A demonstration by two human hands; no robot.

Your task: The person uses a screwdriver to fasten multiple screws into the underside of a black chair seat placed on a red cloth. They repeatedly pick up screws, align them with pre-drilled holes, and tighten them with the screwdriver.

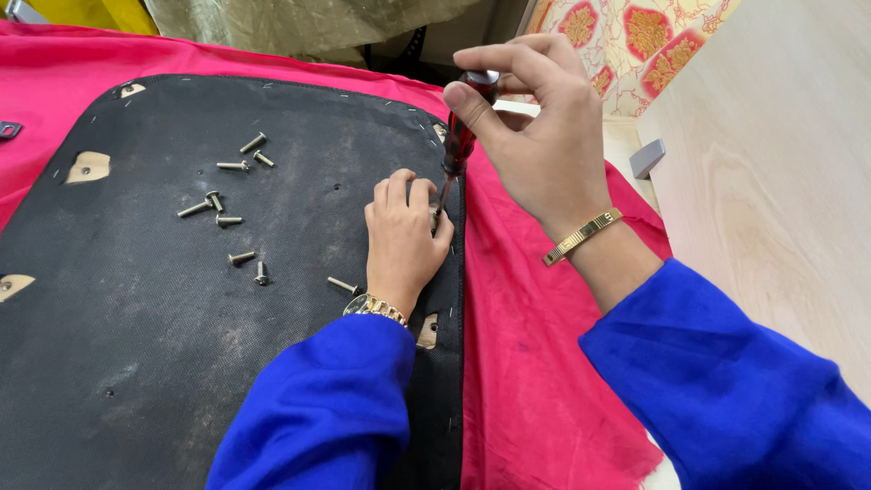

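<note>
A black fabric-covered seat base (163, 327) lies upside down on a pink cloth (535, 363). My right hand (535, 127) grips a red-handled screwdriver (460, 136), held upright with its tip at the panel's right edge. My left hand (404, 231) rests curled on the panel right beside the tip; I cannot see whether its fingers pinch something small. Several loose silver bolts (227, 218) lie scattered on the panel to the left of my hands, and one bolt (345, 286) lies close to my left wrist.
Bare wooden patches (89, 167) show through cut-outs in the black fabric. A pale wooden surface (771, 181) runs along the right. A small grey block (648, 158) sits by it. Patterned red-and-yellow fabric (635, 36) and olive cloth (299, 23) lie beyond.
</note>
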